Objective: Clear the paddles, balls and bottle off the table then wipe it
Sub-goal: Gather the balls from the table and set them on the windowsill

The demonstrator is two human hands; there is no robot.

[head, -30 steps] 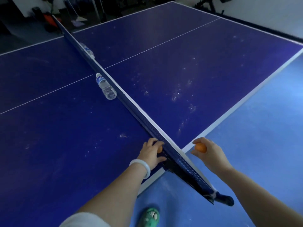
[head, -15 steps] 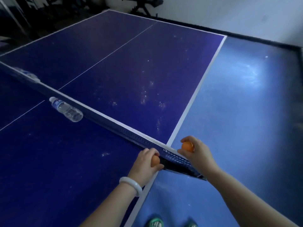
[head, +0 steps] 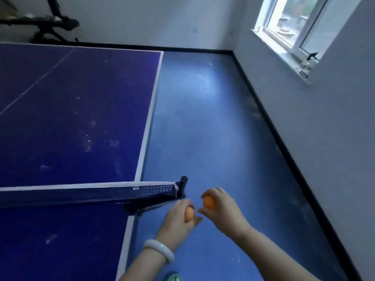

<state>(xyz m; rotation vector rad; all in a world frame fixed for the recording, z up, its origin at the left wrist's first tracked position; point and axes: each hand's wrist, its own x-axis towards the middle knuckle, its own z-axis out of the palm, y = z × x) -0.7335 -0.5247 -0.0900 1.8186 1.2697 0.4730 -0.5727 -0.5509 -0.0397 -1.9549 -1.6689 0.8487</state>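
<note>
Balls: We saw two orange balls, one in each hand, both held out past the table's side edge and over the blue floor. The left ball sat just below and to the left of the right ball, the two near each other but apart.

Left hand: The left hand had its fingers and thumb curled round its ball, so that only part of the orange showed. A pale bangle circled that wrist.

Right hand: The right hand pinched its ball between thumb below and curled fingers above, most of the ball showing on the side toward the left hand.

Net: The dark net with its white top band ran across the table, ending at a black post clamped at the table's edge, just up and to the left of both hands.

Table: The dark blue table carried white lines along its edges and down its middle, and pale smudges dotted its surface on both sides of the net. We could see no paddle or bottle on the part in view.

Room: A black skirting ran along the foot of the pale walls. A window was set in the right wall, with a small object we could not make out on its sill. Dark equipment, blurred, stood behind the table's far end. A green shoe tip showed at the bottom edge.
</note>
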